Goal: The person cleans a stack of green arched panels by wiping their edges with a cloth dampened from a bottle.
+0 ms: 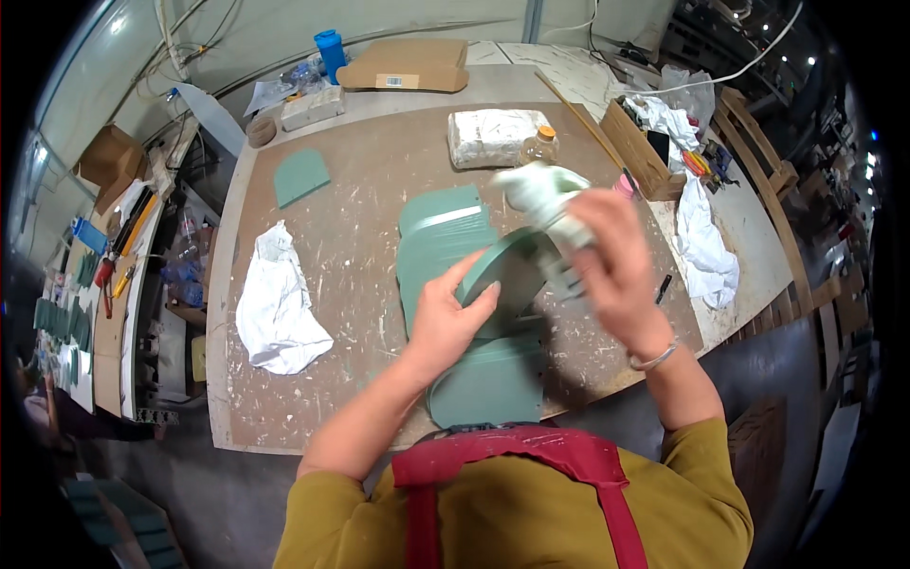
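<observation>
My left hand (pixel 447 311) grips a green panel (pixel 517 275) with a rounded end, holding it tilted up on edge. Its thumb lies on the dark face and the fingers are behind. Against the panel's far right side, my right hand (pixel 616 270) is closed on a bunched pale cloth (pixel 545 194); both are smeared by motion. Beneath the raised panel lies a fanned stack of green panels (pixel 441 228). More green panels (pixel 485 389) lie at the table's near edge, by my body.
On the table (pixel 365 275) are a white cloth (pixel 280 303), a single green panel (pixel 301 177), a wrapped white block (pixel 493 137) and an orange-capped bottle (pixel 540 145). A wooden box (pixel 630 152) with rags stands right. Behind are a blue bottle (pixel 331 57) and flat cardboard (pixel 406 64).
</observation>
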The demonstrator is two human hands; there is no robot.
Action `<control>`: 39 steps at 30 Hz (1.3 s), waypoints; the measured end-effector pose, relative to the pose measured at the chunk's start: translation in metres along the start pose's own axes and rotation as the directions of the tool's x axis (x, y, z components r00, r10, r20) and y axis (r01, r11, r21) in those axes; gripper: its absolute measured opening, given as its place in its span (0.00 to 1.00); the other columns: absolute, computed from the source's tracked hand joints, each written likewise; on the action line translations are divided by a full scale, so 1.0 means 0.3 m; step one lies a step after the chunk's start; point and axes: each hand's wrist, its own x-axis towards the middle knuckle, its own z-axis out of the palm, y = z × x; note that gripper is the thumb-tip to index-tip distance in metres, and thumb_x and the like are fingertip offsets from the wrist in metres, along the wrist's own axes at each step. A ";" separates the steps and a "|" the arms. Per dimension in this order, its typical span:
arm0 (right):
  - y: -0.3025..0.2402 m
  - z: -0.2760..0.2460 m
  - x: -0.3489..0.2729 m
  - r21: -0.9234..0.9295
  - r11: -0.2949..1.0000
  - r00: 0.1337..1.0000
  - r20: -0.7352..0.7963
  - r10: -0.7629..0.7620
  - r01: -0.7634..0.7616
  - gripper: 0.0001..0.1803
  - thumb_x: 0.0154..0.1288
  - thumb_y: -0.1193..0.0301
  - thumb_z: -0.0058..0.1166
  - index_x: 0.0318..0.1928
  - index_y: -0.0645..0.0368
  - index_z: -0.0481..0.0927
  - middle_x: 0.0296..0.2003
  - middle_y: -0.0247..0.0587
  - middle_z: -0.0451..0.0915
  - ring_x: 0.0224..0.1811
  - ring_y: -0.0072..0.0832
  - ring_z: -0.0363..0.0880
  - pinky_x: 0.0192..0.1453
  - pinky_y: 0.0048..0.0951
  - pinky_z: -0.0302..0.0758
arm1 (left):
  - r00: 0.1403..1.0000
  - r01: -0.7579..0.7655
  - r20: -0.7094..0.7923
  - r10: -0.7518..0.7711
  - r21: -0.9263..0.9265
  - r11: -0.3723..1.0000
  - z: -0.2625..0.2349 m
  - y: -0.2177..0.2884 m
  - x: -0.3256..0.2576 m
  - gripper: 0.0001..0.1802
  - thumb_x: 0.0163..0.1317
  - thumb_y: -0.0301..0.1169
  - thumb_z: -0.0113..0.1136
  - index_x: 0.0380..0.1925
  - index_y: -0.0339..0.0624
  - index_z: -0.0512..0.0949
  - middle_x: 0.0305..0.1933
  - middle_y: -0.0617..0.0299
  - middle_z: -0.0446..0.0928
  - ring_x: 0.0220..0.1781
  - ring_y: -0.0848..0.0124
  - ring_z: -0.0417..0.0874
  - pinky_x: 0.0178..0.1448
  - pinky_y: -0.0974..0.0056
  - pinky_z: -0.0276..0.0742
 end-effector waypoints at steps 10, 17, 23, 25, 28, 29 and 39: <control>0.123 0.012 -0.039 0.029 0.992 0.981 0.156 0.116 -0.122 0.21 0.51 0.79 0.57 0.49 0.56 0.81 0.49 0.39 0.79 0.52 0.41 0.74 0.60 0.39 0.69 | 0.972 -0.224 -0.058 0.227 0.053 0.973 0.042 0.027 -0.017 0.21 0.61 0.25 0.63 0.55 0.32 0.77 0.41 0.58 0.84 0.43 0.78 0.79 0.49 0.69 0.75; -0.009 0.099 -0.016 -0.190 0.893 0.912 0.135 -0.388 0.408 0.19 0.59 0.72 0.54 0.53 0.56 0.79 0.53 0.39 0.78 0.58 0.40 0.74 0.66 0.41 0.64 | 0.940 -0.340 -0.040 0.338 -0.141 0.930 0.057 -0.093 -0.008 0.20 0.59 0.18 0.59 0.53 0.34 0.74 0.49 0.59 0.78 0.51 0.73 0.78 0.53 0.66 0.75; 0.163 0.170 -0.174 0.692 0.619 0.911 0.145 0.386 -0.372 0.20 0.77 0.61 0.44 0.56 0.66 0.75 0.53 0.41 0.77 0.56 0.26 0.73 0.62 0.27 0.68 | 0.875 -0.470 -0.013 0.485 0.217 0.855 0.017 -0.063 -0.054 0.20 0.59 0.19 0.62 0.54 0.31 0.77 0.53 0.51 0.81 0.54 0.68 0.81 0.61 0.64 0.73; 0.226 0.189 -0.202 0.664 0.600 0.873 0.177 0.455 -0.447 0.21 0.77 0.61 0.44 0.56 0.66 0.75 0.51 0.38 0.78 0.54 0.24 0.74 0.60 0.26 0.69 | 0.885 -0.454 0.005 0.465 0.233 0.860 0.008 -0.077 -0.075 0.20 0.59 0.19 0.62 0.53 0.30 0.77 0.54 0.51 0.81 0.56 0.65 0.81 0.62 0.63 0.73; 0.346 0.204 -0.267 0.683 0.414 0.702 0.206 0.682 -0.602 0.19 0.76 0.62 0.47 0.55 0.65 0.77 0.43 0.32 0.81 0.46 0.17 0.76 0.52 0.23 0.73 | 0.852 -0.495 -0.023 0.522 0.288 0.820 -0.004 -0.094 -0.094 0.23 0.54 0.14 0.62 0.53 0.32 0.77 0.55 0.46 0.80 0.56 0.55 0.83 0.62 0.58 0.75; 0.381 0.180 -0.287 0.628 0.443 0.675 0.185 0.714 -0.640 0.19 0.76 0.62 0.47 0.54 0.65 0.77 0.42 0.32 0.82 0.44 0.17 0.77 0.50 0.22 0.74 | 0.808 -0.568 0.000 0.589 0.261 0.780 -0.010 -0.098 -0.095 0.22 0.54 0.14 0.63 0.52 0.32 0.77 0.55 0.44 0.80 0.56 0.54 0.82 0.62 0.58 0.75; -0.087 0.189 -0.095 -0.004 0.978 0.969 -0.133 -0.207 0.209 0.20 0.57 0.70 0.57 0.52 0.53 0.80 0.54 0.41 0.77 0.56 0.39 0.75 0.62 0.44 0.66 | 0.884 -0.374 -0.219 0.412 0.196 0.907 0.002 -0.170 -0.127 0.23 0.57 0.18 0.63 0.54 0.31 0.76 0.52 0.46 0.82 0.54 0.59 0.83 0.62 0.60 0.74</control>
